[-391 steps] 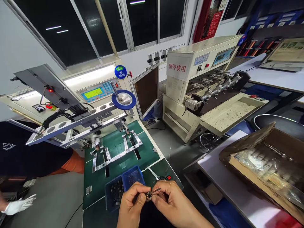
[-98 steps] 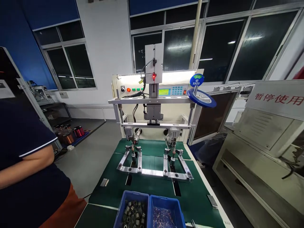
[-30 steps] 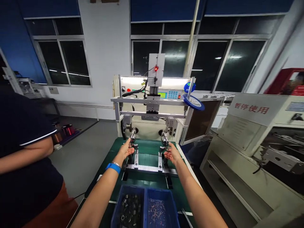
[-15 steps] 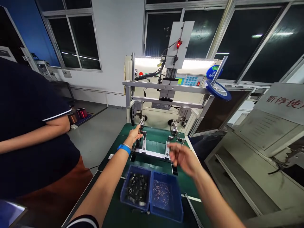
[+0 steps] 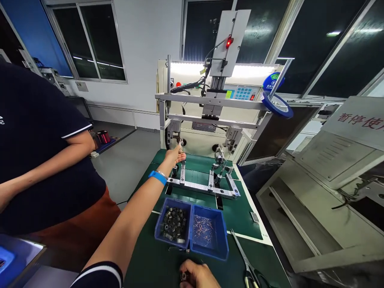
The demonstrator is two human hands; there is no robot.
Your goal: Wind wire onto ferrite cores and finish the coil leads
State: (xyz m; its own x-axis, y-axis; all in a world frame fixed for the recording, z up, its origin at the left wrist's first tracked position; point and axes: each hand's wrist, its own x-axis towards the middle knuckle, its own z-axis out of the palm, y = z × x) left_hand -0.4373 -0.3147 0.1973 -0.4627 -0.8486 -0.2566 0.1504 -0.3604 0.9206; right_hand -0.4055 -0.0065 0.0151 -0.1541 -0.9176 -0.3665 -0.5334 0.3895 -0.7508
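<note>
At the bottom middle of the frame, the right hand (image 5: 201, 276) pinches one small motor core (image 5: 184, 276), its fingers bent close around it. The core looks dark with pale, shiny spots; the hand hides much of it. One pair of scissors (image 5: 246, 262) lies at lower right on the green table (image 5: 150, 260). Just below the middle sit the left blue bin (image 5: 160, 225), piled with dark cores (image 5: 174, 222), too many to count, and the right blue bin (image 5: 219, 238), with many copper wire bits (image 5: 204, 230). At the left stands one other person (image 5: 39, 144). In the middle, the left hand (image 5: 175, 155) is at the left spindle (image 5: 181, 142), some fingers sticking out; I cannot tell if it grips anything. There are two spindles on one winding machine (image 5: 196, 138).
</note>
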